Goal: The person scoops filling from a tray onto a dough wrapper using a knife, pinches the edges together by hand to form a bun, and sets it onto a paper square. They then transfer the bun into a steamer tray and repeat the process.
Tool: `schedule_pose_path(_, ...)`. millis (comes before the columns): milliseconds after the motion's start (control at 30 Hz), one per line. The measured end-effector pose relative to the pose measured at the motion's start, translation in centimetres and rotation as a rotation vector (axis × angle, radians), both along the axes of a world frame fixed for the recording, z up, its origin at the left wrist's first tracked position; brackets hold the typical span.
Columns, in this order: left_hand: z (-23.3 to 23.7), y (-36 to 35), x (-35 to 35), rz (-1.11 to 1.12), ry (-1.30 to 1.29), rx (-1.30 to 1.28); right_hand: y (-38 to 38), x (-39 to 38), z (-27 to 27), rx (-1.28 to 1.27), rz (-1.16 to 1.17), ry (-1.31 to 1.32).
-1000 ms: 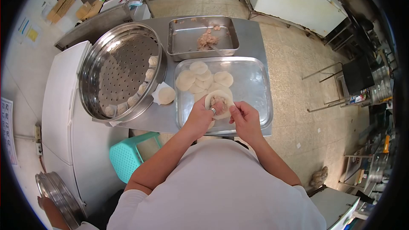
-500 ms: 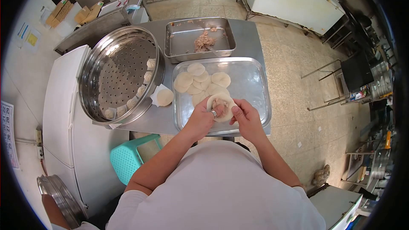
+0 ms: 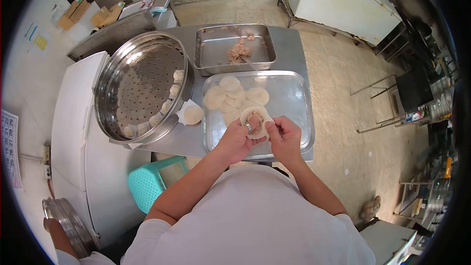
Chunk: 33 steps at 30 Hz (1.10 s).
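Over the metal tray (image 3: 294,98), a round dough wrapper (image 3: 260,112) with meat filling (image 3: 254,117) on it is held between my hands. My left hand (image 3: 234,142) cups it from below and the left, a ringed thumb pressing on the filling. The wrapper's right edge is pinched by the fingers of my right hand (image 3: 285,139). Several flat dough wrappers (image 3: 215,97) lie overlapping on the tray just beyond. To the left, one more dough round (image 3: 193,115) rests on white paper. Shaped, pleated buns (image 3: 174,90) line the right side of the perforated steamer (image 3: 132,73).
Behind the tray stands a deep metal pan (image 3: 208,51) with meat filling and a utensil in it. A teal stool (image 3: 146,184) is under the table's left front. At lower left, another person's hand (image 3: 53,225) is at stacked steamers (image 3: 73,225).
The wrapper's right edge is drawn in more at my right fingers. The other person's hand at lower left has come into view by the stacked steamers. The whole view has shifted slightly.
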<state>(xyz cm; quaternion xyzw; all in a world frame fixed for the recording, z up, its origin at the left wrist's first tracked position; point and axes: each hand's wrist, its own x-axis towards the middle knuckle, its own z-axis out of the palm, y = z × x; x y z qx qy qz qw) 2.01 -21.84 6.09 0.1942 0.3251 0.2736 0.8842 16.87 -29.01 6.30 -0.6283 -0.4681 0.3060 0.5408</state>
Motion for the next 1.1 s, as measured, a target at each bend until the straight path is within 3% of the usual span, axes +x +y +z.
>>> schedule_pose_path(133, 0.1, 0.2, -0.2, 0.034, 0.145, 0.181, 0.8, 0.5, -0.1, 0.177, 0.057, -0.421)
schedule_pose_path(233, 0.3, 0.5, -0.5, 0.013, 0.189, 0.249, 0.9, 0.5, -0.6, 0.070, 0.101, -0.342)
schedule_pose_path(433, 1.2, 0.8, -1.0, -0.043, 0.192, 0.317, 2.1, 0.9, -0.2, 0.113, 0.189, -0.115)
schedule_pose_path(733, 0.2, 1.6, -1.5, -0.142, 0.265, 0.360, 1.9, 1.3, 0.3, 0.070, 0.191, -0.379)
schedule_pose_path(933, 0.1, 2.2, -2.0, -0.226, 0.285, 0.463, 2.3, 1.1, 0.3, 0.120, 0.217, -0.145)
schedule_pose_path(1100, -0.1, 2.8, -1.9, -0.347, 0.315, 0.466, 2.1, 1.7, 0.9, 0.074, 0.261, -0.294)
